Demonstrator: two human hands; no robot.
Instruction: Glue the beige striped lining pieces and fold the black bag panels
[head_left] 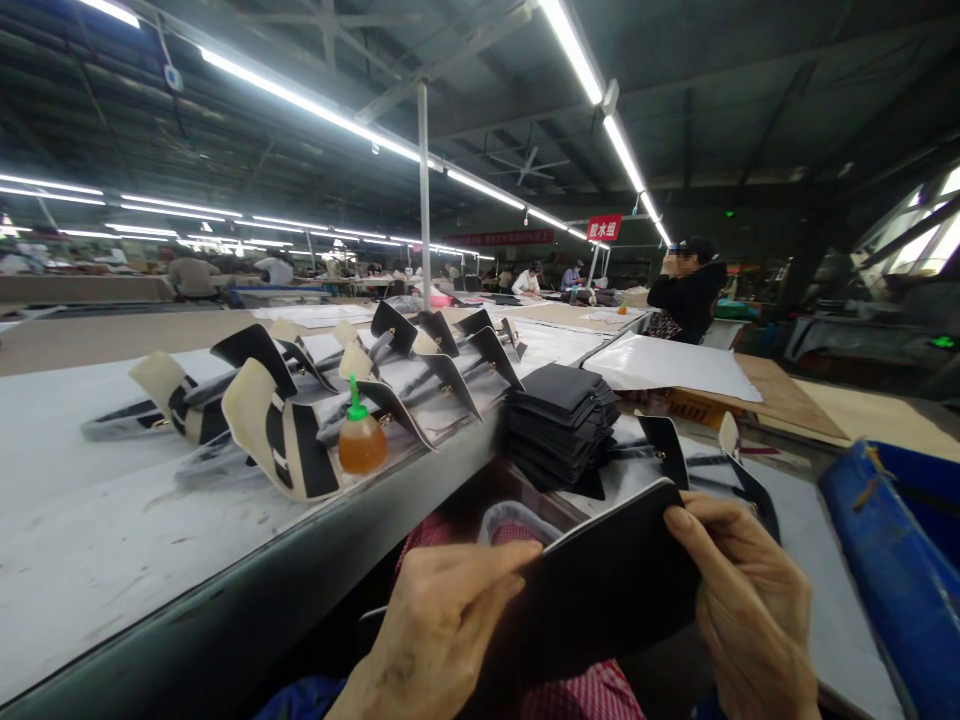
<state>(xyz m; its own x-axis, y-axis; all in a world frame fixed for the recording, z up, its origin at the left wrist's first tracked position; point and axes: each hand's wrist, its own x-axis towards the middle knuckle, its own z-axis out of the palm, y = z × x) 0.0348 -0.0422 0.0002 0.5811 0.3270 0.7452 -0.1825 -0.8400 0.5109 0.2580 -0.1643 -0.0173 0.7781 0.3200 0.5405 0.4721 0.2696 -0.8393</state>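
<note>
A black flat panel with a pale top edge is held tilted in front of me, over my lap. My left hand pinches its upper edge at the left, thumb and fingers closed. At its upper right corner my right hand grips it between thumb and fingers. Just beyond the panel rises a stack of black pieces. On the table to the left stands a glue bottle with a green nozzle and amber liquid. Behind the panel, part of my lap is hidden.
Several curved black-and-cream flap pieces with metal clasps line the white table. More flaps lie on the right-hand surface. A blue bin is at far right. A person in black stands beyond, near white sheeting.
</note>
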